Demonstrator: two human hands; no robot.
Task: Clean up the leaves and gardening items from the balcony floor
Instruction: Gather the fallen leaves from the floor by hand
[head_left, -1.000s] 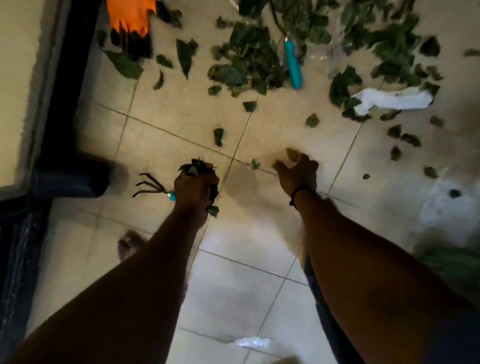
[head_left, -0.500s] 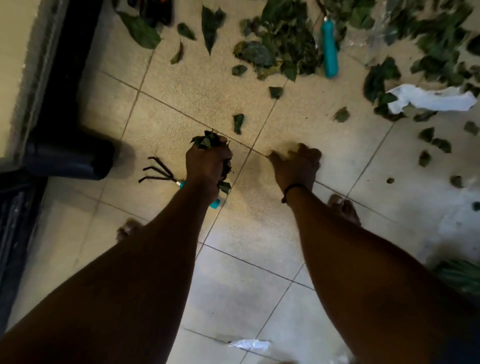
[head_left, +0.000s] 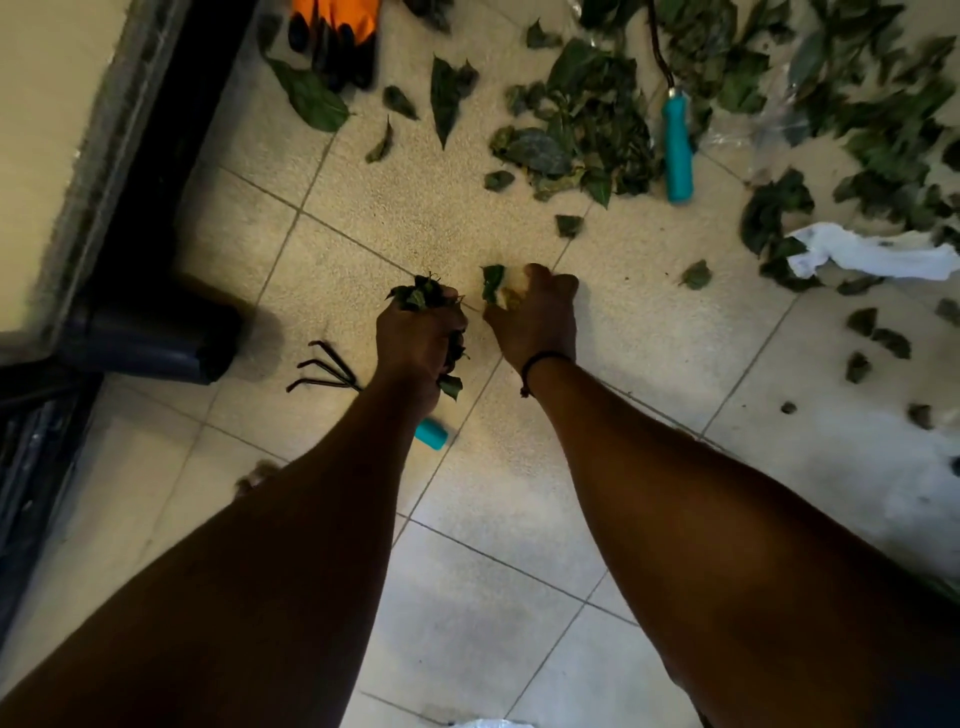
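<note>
Hand rake (head_left: 332, 375): lies on the tiled floor (head_left: 649, 364) under the left forearm, as in the earlier frame.
Left hand (head_left: 418, 340): clenched around a bunch of leaves (head_left: 422, 297), as before.
Right hand (head_left: 535, 317): has moved closer to the left; its fingers now pinch a small leaf (head_left: 492, 280) at the floor.
Leaf pile (head_left: 576, 140): sits farther up beside a teal-handled tool (head_left: 678, 156).
White cloth (head_left: 872, 254): lies at right among leaves.
Orange glove (head_left: 335, 26): back in view at top.

Home balcony: tiled floor (head_left: 467, 519), dark door frame (head_left: 156, 156), scattered leaves (head_left: 587, 135).
</note>
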